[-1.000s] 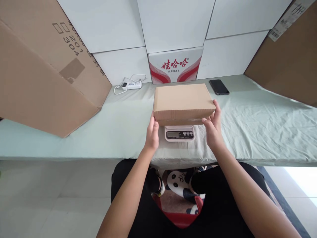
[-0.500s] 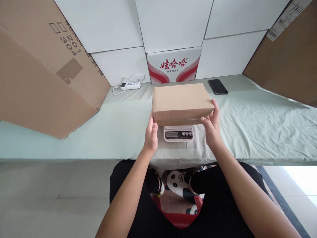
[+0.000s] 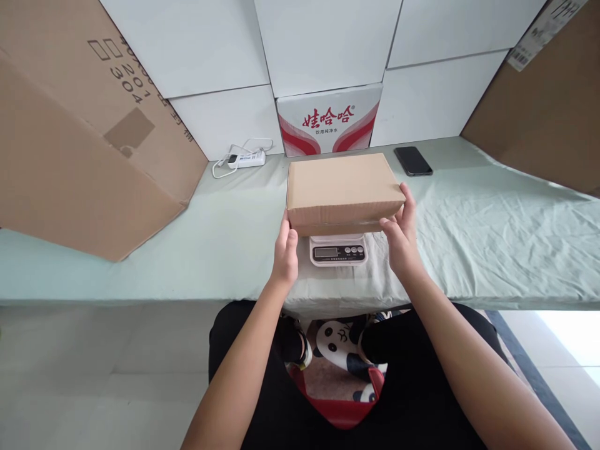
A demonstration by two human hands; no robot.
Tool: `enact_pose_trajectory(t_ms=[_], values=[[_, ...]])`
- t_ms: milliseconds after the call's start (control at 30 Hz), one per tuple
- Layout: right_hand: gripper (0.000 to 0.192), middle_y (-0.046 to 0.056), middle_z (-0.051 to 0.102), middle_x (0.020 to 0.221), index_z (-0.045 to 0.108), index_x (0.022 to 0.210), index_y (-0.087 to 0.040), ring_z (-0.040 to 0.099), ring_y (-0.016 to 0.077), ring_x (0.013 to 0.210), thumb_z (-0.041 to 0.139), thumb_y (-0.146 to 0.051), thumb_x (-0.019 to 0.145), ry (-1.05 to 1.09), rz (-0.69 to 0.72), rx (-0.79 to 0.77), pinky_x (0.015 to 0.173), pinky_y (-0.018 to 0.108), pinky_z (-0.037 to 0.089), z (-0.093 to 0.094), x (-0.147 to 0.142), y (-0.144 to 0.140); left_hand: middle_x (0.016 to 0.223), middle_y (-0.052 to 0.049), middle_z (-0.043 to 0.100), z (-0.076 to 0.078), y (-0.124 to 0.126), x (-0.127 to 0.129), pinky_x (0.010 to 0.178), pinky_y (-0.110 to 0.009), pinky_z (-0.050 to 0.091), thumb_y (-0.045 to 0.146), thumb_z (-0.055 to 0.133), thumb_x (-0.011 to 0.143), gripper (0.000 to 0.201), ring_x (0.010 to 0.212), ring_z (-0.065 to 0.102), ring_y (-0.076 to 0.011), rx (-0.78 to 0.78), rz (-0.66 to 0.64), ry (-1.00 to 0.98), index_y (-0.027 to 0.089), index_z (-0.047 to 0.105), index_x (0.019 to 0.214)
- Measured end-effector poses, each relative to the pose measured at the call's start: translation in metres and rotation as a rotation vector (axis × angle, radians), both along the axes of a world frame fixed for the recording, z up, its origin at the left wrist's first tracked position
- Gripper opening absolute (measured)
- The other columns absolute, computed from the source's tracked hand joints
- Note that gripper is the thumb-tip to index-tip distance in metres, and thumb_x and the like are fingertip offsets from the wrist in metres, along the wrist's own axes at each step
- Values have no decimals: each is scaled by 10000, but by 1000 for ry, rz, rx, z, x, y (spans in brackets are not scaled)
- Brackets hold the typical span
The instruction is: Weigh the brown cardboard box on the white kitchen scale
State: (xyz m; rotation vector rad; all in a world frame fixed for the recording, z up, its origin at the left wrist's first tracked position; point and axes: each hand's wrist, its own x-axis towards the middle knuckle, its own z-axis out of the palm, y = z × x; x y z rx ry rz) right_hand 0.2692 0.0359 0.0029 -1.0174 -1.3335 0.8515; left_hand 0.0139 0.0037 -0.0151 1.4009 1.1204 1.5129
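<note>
A closed brown cardboard box (image 3: 344, 184) is held between my two hands, over a white kitchen scale (image 3: 338, 253). My left hand (image 3: 285, 255) grips the box's near left corner, fingers along its side and partly hidden. On the right end, my right hand (image 3: 402, 240) has its thumb on the front face and its fingers round the corner. The scale's display and buttons show in front of the box, while its plate is mostly covered. Whether the box's underside touches the plate, I cannot tell.
Behind the box stands a red and white carton (image 3: 330, 120) against white panels. A black phone (image 3: 413, 161) lies at the back right, a white device with a cable (image 3: 246, 160) at the back left. Large cardboard pieces (image 3: 94, 144) flank the green cloth-covered table (image 3: 225, 250).
The box and both hands keep the same places over the scale. Only the whole view has shifted very slightly.
</note>
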Motion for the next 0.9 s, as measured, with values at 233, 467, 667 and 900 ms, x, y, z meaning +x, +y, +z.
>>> enact_pose_trajectory(t_ms=[233, 467, 667, 900], values=[[876, 54, 501, 1780, 320, 1713, -484, 437, 415, 1710, 688, -667, 939, -36, -18, 20, 1351, 756, 439, -5, 3, 2, 1880, -14, 419, 0, 1, 1, 1456, -500, 303, 817, 411, 1076, 808, 1791, 295, -326, 5, 2, 2, 398, 409, 1767], [916, 51, 444, 1823, 276, 1742, -480, 386, 417, 1740, 682, -694, 949, -56, -3, 25, 1349, 747, 451, -6, 4, 1, 1877, -14, 425, 2, 2, 2, 1453, -493, 317, 800, 429, 1080, 805, 1789, 300, -321, 29, -1, 1, 390, 401, 1772], [905, 43, 449, 1823, 307, 1726, -479, 384, 415, 1742, 704, -669, 935, -13, -10, 23, 1361, 754, 431, -5, 2, 0, 1882, -19, 413, 3, 2, 3, 1456, -492, 309, 781, 426, 1091, 785, 1795, 286, -315, 29, -7, -2, 383, 408, 1767], [899, 46, 475, 1805, 283, 1739, -489, 414, 411, 1727, 681, -669, 953, -49, -6, 48, 1344, 748, 455, -9, 4, 3, 1887, -20, 405, 3, 2, 2, 1445, -485, 335, 776, 423, 1095, 767, 1785, 314, -314, 33, -12, -8, 382, 427, 1753]])
